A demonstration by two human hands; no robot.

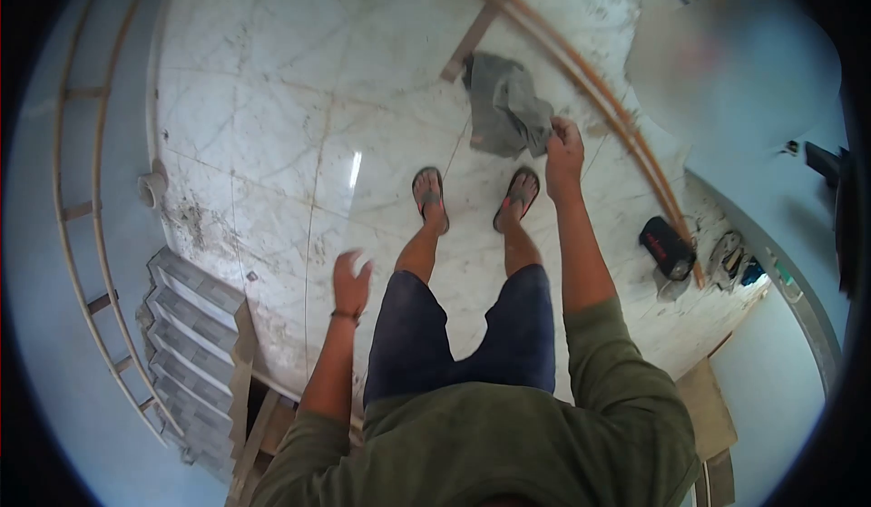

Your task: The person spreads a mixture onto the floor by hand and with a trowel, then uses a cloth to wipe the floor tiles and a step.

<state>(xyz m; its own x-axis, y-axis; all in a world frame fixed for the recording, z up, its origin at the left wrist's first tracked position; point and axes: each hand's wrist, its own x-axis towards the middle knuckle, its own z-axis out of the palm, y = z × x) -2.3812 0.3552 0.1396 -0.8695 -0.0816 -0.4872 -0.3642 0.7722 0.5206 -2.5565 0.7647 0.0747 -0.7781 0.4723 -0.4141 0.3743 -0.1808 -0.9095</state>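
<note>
A crumpled grey cloth (504, 103) hangs from my right hand (564, 151), just ahead of my right foot. The fingers are pinched together on its right corner, and the rest spreads out to the left over the floor tiles. My left hand (352, 282) is held low beside my left knee, fingers curved and apart, with nothing in it. A dark band circles that wrist. Both feet stand in flip-flops (428, 194) on the dirty white tiles.
Long thin wooden strips (594, 76) curve along the right. A flat board (481, 28) lies beyond the cloth. A black cylindrical speaker-like object (667, 248) sits at the right. Steps (195, 335) descend at left, beside a wooden ladder (83, 208) against the wall.
</note>
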